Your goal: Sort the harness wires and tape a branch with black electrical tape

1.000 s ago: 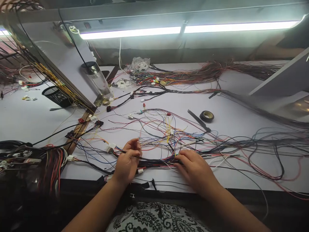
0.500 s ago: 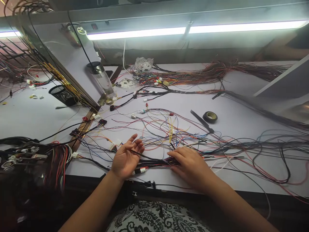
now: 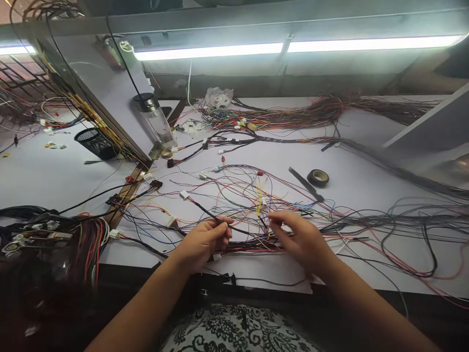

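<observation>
My left hand (image 3: 207,239) pinches a black-sleeved cable (image 3: 203,209) that ends in a white connector (image 3: 184,195) at its upper left. My right hand (image 3: 298,239) is raised over the wires to the right, thumb and forefinger curved with a gap between them and nothing visible in it. Between the hands runs a bundle of black and red wires (image 3: 242,248) along the near side of the table. Yellow wires (image 3: 258,198) stand up just beyond it. Another white connector (image 3: 170,222) lies left of my left hand.
A black tape roll (image 3: 318,178) lies beside a dark flat blade-like tool (image 3: 306,185). Farther back are a glass bottle (image 3: 157,122), a mesh cup (image 3: 95,143) and a long wire bundle (image 3: 293,117). A wooden strip (image 3: 126,195) divides the table at left.
My left hand has turned over and closed on the black cable, whose white connector now shows to the upper left. My right hand has lifted off the bundle and moved slightly right, its fingers parting.
</observation>
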`<state>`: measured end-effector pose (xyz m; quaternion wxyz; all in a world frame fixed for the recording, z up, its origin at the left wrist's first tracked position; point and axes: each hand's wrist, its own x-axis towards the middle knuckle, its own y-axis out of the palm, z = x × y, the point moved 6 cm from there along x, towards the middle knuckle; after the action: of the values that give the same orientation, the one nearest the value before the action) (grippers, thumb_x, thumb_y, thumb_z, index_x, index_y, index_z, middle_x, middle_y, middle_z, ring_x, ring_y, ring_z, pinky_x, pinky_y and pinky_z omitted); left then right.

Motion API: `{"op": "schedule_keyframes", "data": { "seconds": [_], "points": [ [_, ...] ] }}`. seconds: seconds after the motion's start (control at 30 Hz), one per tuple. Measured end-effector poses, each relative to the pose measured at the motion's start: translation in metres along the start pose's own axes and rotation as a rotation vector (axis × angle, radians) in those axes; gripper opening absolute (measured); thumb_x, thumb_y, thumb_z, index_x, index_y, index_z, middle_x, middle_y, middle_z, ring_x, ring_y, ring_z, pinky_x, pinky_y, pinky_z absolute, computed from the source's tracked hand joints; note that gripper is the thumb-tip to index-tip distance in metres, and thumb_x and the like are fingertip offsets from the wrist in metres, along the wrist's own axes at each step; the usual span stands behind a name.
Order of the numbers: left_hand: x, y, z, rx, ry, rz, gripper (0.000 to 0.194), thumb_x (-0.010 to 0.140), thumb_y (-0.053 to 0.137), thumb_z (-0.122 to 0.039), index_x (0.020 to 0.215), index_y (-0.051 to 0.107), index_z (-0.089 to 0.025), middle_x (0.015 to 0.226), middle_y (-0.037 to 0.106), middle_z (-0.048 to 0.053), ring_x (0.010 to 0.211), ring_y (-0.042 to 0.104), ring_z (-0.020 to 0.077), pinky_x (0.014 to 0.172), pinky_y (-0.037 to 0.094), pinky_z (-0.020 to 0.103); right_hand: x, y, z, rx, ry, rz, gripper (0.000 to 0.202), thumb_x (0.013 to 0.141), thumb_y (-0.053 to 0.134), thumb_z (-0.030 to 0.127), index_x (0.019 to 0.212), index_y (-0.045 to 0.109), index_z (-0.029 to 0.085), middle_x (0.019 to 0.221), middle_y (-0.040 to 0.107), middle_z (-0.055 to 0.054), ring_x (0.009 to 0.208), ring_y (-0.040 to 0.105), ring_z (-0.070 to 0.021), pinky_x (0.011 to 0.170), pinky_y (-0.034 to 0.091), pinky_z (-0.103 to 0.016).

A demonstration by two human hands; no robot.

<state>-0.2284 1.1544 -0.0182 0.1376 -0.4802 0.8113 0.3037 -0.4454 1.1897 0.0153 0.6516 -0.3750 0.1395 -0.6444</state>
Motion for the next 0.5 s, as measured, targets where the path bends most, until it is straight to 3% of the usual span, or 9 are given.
{"op": "schedule_keyframes", "data": {
  "seconds": [0.1, 0.23, 0.37, 0.43, 0.5],
  "points": [
    [0.001, 0.005, 0.002, -0.051, 0.012, -0.02, 0.028, 0.083, 0.065, -0.033, 0.104, 0.058, -0.017, 0.074, 0.055, -0.001, 0.06, 0.048, 0.0056, 0.058, 0.035, 0.019, 0.023, -0.009, -0.026, -0.127, 0.278, 0.028, 0.027, 0.092, 0.045, 0.043, 0.092, 0.063, 0.023, 0.087, 0.067, -0.004, 0.078, 0.059, -0.0189, 0.064, 0.042, -0.032],
    [-0.001, 0.013, 0.002, 0.004, 0.02, 0.016, 0.041, 0.087, 0.06, -0.034, 0.123, 0.049, -0.019, 0.075, 0.057, 0.0, 0.062, 0.05, 0.0072, 0.059, 0.036, 0.02, 0.05, 0.006, -0.048, -0.38, 0.516, 0.261, 0.052, 0.083, 0.042, 0.066, 0.065, 0.062, 0.022, 0.065, 0.063, -0.006, 0.06, 0.054, -0.0205, 0.051, 0.029, -0.031],
    [-0.002, 0.02, 0.006, 0.13, -0.066, 0.057, 0.052, 0.085, 0.062, -0.034, 0.13, 0.043, -0.015, 0.075, 0.059, 0.001, 0.057, 0.051, 0.0068, 0.055, 0.036, 0.02, 0.056, 0.008, -0.047, -0.374, 0.534, 0.349, 0.039, 0.08, 0.051, 0.053, 0.06, 0.059, 0.021, 0.06, 0.061, -0.004, 0.057, 0.05, -0.0172, 0.051, 0.026, -0.029],
    [-0.001, 0.021, 0.009, 0.167, -0.098, 0.082, 0.052, 0.084, 0.061, -0.035, 0.128, 0.042, -0.015, 0.073, 0.06, 0.001, 0.054, 0.052, 0.007, 0.052, 0.036, 0.02, 0.049, -0.004, -0.042, -0.308, 0.523, 0.312, 0.033, 0.084, 0.048, 0.047, 0.066, 0.06, 0.022, 0.063, 0.062, -0.001, 0.058, 0.051, -0.0149, 0.052, 0.029, -0.028],
    [0.001, 0.021, 0.011, 0.177, -0.11, 0.099, 0.047, 0.084, 0.061, -0.036, 0.123, 0.045, -0.016, 0.072, 0.059, 0.0, 0.052, 0.053, 0.0074, 0.048, 0.035, 0.019, 0.041, -0.018, -0.037, -0.224, 0.51, 0.251, 0.036, 0.086, 0.045, 0.051, 0.071, 0.06, 0.023, 0.065, 0.062, 0.0, 0.059, 0.051, -0.0138, 0.054, 0.033, -0.027]
  ]
}}
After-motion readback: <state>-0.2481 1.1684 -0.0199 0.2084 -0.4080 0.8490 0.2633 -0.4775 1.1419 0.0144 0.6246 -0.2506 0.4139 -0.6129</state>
